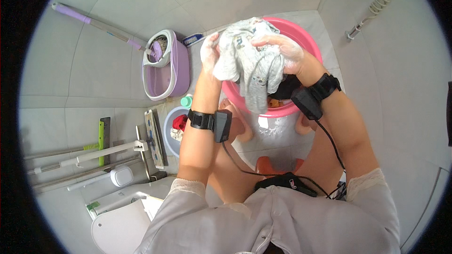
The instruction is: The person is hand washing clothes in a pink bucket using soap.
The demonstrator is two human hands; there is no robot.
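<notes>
A wet light-grey garment with small printed figures (259, 63) hangs bunched between my hands above a pink plastic basin (312, 44). My left hand (210, 51) grips its left edge, with suds on the skin. My right hand (287, 51), also soapy, holds the upper right part of the cloth, thumb and fingers over its folds. Below the garment, dark cloth (285, 87) and a yellow-orange piece (277, 103) lie in the basin. The garment hides much of the basin's inside.
A purple-and-white mop bucket (180, 67) with a mop stands at the left, beside a scrub brush (192, 39). Nearer are a green-capped bottle (186, 102) and a blue-grey basin (169, 127) holding red cloth (180, 122). Flat mop (154, 139) and squeegee (101, 141) lean left; wet floor lies between my feet.
</notes>
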